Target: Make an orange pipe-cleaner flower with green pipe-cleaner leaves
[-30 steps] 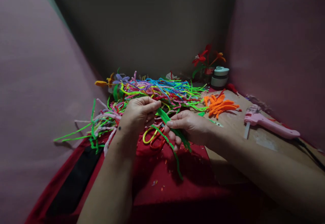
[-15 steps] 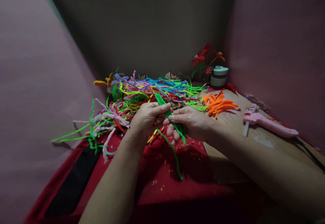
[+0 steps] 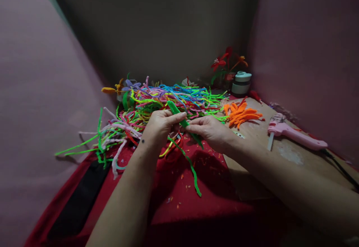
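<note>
Green fuzzy strip (image 3: 174,107) sits, in the head view, between the two hands, slanting above the red cloth (image 3: 190,213) with its upper end pointing away toward the heap. The left hand (image 3: 166,123) pinches it near the middle between thumb and curled fingers. The right hand (image 3: 206,128) pinches it just below, thumb against fingers, and the lower end sticks out beneath that grip. Under the hands a thin green strand (image 3: 193,172) trails toward the wearer; whether its top is gripped, I cannot tell. Scissors (image 3: 168,148) with yellow and red handles lie partly hidden just beyond the strand.

Behind the hands spreads a heap of many-coloured fuzzy stems (image 3: 179,93). At its back left, a pale container (image 3: 120,98) is mostly covered by orange and purple fuzzy flowers (image 3: 131,85), which seem to stand in it. At the back right, red and orange flowers (image 3: 220,63) rise from a small container (image 3: 230,76), half hidden and too dark to read inside. Just beside it stands a jar (image 3: 241,88) with a pale blue-green top and a dark band; its contents cannot be seen. Nearer, on the brown board (image 3: 266,168), lie a bunch of orange pieces (image 3: 242,115) and a pink glue gun (image 3: 297,135).
</note>
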Available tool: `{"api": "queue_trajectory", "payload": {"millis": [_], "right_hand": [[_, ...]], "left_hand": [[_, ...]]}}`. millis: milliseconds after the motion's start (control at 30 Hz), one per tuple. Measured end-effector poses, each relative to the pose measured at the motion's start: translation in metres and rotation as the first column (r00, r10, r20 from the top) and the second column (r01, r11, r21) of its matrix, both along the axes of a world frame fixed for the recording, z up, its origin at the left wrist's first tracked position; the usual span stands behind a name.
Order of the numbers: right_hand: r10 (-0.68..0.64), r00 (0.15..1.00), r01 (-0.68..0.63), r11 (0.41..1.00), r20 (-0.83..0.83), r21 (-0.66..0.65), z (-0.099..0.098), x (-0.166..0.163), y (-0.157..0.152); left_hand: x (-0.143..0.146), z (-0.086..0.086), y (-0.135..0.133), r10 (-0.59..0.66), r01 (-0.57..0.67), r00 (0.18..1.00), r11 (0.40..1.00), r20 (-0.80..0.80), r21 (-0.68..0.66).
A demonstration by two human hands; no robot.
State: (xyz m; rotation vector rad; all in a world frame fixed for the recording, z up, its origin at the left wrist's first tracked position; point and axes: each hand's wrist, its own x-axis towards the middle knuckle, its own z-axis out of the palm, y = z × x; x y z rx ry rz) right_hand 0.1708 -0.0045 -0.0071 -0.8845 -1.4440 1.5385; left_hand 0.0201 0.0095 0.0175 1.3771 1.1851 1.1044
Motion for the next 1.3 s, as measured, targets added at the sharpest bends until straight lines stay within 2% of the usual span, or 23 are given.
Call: {"api": "queue_trajectory", "payload": {"millis": [133, 233, 400, 567, 733, 900, 1033, 1133, 1200, 1300], "right_hand": [[0.075, 0.997, -0.078, 0.987, -0.022, -0.143, 0.002, 0.002, 0.000], [0.105, 0.992, -0.116, 0.974, -0.067, -0.193, 0.000, 0.003, 0.002], [0.009, 1.000, -0.010, 0.999, -0.027, -0.054, -0.010, 0.003, 0.008], [0.008, 0.999, -0.008, 1.000, 0.038, 0.009, -0.010, 0.003, 0.008], [0.055, 0.998, -0.053, 0.997, 0.035, -0.049, -0.008, 0.003, 0.007], [0.031, 0.999, -0.031, 1.000, 0.019, 0.004, -0.014, 0.004, 0.012], [0.107, 0.994, -0.107, 0.990, -0.007, -0.094, -0.014, 0.003, 0.010], [0.107, 0.993, -0.098, 0.983, 0.051, -0.155, -0.013, 0.001, 0.006], [0.099, 0.992, -0.087, 0.986, 0.078, -0.146, -0.014, 0.000, 0.005], [0.086, 0.996, -0.083, 0.994, 0.034, -0.071, -0.018, 0.002, 0.008]], "left_hand": [[-0.002, -0.004, 0.002, -0.054, 0.055, 0.998, 0.997, 0.022, -0.044], [-0.005, -0.006, 0.004, -0.073, 0.072, 0.997, 0.996, -0.007, -0.057], [-0.006, -0.006, 0.005, -0.069, 0.067, 0.997, 0.995, -0.021, -0.079], [-0.003, -0.007, 0.005, -0.064, 0.063, 0.998, 0.994, -0.008, -0.093], [-0.002, -0.007, 0.004, -0.077, 0.076, 0.997, 0.990, -0.002, -0.118], [-0.003, -0.007, 0.005, -0.119, 0.122, 0.992, 0.985, 0.030, -0.122], [-0.003, -0.009, 0.007, -0.146, 0.147, 0.989, 0.983, 0.015, -0.113], [-0.003, -0.010, 0.008, -0.118, 0.116, 0.993, 0.988, -0.008, -0.105], [-0.004, -0.011, 0.009, -0.096, 0.095, 0.995, 0.991, -0.010, -0.098], [-0.006, -0.011, 0.009, -0.106, 0.107, 0.994, 0.990, 0.018, -0.096]]}}
